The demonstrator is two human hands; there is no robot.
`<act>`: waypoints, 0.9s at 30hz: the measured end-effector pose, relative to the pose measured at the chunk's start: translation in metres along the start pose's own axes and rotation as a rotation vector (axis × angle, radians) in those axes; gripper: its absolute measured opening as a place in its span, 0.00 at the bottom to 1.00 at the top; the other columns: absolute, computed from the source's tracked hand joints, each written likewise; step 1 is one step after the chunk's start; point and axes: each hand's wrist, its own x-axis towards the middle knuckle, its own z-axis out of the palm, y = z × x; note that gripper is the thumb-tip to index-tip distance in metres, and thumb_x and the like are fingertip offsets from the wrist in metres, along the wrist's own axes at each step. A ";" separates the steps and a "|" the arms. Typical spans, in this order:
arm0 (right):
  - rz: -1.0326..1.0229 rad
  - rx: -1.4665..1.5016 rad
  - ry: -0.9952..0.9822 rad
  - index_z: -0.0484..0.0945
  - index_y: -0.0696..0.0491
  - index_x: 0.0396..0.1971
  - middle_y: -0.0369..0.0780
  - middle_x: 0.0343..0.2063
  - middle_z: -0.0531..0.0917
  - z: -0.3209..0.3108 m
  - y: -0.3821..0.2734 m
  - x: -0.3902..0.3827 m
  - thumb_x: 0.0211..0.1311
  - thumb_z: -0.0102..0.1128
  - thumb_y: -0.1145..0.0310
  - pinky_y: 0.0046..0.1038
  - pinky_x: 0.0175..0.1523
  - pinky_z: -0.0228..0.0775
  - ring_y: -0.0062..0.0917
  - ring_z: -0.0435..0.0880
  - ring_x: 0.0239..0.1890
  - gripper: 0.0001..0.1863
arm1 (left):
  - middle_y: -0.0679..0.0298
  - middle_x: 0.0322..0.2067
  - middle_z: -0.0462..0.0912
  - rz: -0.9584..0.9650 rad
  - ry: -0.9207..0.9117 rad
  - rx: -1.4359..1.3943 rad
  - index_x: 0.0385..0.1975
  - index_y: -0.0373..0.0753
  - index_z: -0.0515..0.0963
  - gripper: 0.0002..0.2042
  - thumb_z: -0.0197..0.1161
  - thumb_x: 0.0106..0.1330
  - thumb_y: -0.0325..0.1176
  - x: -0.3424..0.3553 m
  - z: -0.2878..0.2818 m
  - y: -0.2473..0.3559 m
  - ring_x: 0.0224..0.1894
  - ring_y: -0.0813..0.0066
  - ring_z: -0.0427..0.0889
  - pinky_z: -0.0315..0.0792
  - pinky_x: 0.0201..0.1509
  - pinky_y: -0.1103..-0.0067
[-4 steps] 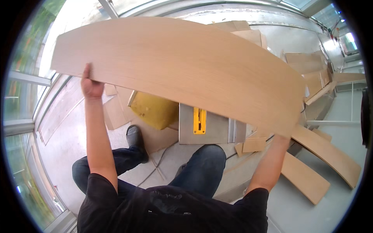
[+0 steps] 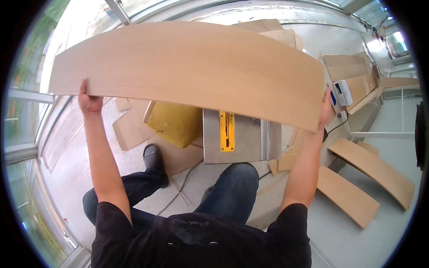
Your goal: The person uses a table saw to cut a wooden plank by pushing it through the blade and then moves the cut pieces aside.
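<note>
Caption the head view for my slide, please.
Left hand and right hand hold a wood-grain board, partly hiding a metal worktop with a yellow insert.

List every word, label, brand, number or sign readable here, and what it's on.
Black shirt: grey chest print, upside down in this view; printed words aren't transcribed here.
White boxy item: dark marks, too small to read.
Held board: no lettering visible.
Yellow slotted plate: no lettering I can make out.

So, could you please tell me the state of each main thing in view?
Long light-brown wooden board: raised in both hands
Left hand: closed on its near edge
Right hand: gripping its right end
Grey metal table with yellow slotted insert: partly hidden by the board
Two light-brown wooden planks: unheld, at right
</note>
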 end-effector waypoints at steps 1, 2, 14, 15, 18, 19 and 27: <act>0.187 0.254 -0.084 0.67 0.60 0.67 0.41 0.62 0.77 0.006 0.001 0.015 0.75 0.54 0.55 0.31 0.64 0.70 0.28 0.76 0.62 0.30 | 0.55 0.63 0.74 0.021 0.065 0.007 0.66 0.33 0.65 0.21 0.52 0.77 0.35 0.010 -0.011 0.008 0.66 0.56 0.72 0.67 0.71 0.59; 0.143 -0.028 -0.021 0.69 0.60 0.64 0.41 0.59 0.79 0.012 0.007 0.032 0.76 0.51 0.54 0.30 0.63 0.71 0.30 0.78 0.60 0.28 | 0.55 0.63 0.74 0.000 0.057 -0.042 0.65 0.33 0.66 0.21 0.52 0.77 0.35 0.021 -0.022 0.009 0.65 0.56 0.72 0.67 0.71 0.60; -0.142 -1.566 0.078 0.78 0.50 0.57 0.51 0.53 0.81 0.079 0.155 0.158 0.69 0.53 0.51 0.43 0.60 0.69 0.48 0.78 0.56 0.24 | 0.57 0.51 0.82 -0.281 0.191 -0.076 0.54 0.35 0.73 0.13 0.60 0.71 0.25 0.075 -0.095 -0.076 0.54 0.60 0.81 0.81 0.58 0.67; -0.214 -1.686 0.104 0.78 0.50 0.58 0.50 0.55 0.80 0.082 0.171 0.153 0.69 0.52 0.52 0.45 0.62 0.67 0.48 0.76 0.58 0.24 | 0.57 0.51 0.82 -0.271 0.252 -0.053 0.54 0.34 0.73 0.14 0.60 0.71 0.25 0.078 -0.099 -0.083 0.53 0.60 0.82 0.81 0.58 0.67; -0.287 -1.712 0.164 0.77 0.51 0.59 0.47 0.61 0.76 0.081 0.190 0.148 0.71 0.50 0.57 0.48 0.68 0.61 0.46 0.70 0.64 0.22 | 0.58 0.50 0.82 -0.269 0.178 -0.051 0.54 0.33 0.73 0.14 0.62 0.71 0.25 0.075 -0.111 -0.103 0.52 0.61 0.82 0.80 0.59 0.67; -0.350 -1.695 0.141 0.77 0.51 0.59 0.47 0.61 0.76 0.077 0.193 0.142 0.71 0.50 0.58 0.47 0.69 0.61 0.46 0.71 0.64 0.21 | 0.58 0.50 0.82 -0.274 0.190 -0.066 0.53 0.33 0.74 0.14 0.62 0.70 0.26 0.073 -0.114 -0.104 0.53 0.61 0.82 0.79 0.60 0.66; -0.543 -1.623 0.046 0.80 0.57 0.55 0.48 0.56 0.81 0.067 0.195 0.117 0.73 0.50 0.66 0.41 0.69 0.64 0.45 0.74 0.63 0.18 | 0.56 0.51 0.82 -0.305 0.113 -0.166 0.53 0.34 0.75 0.13 0.61 0.70 0.23 0.049 -0.136 -0.109 0.55 0.61 0.81 0.77 0.62 0.66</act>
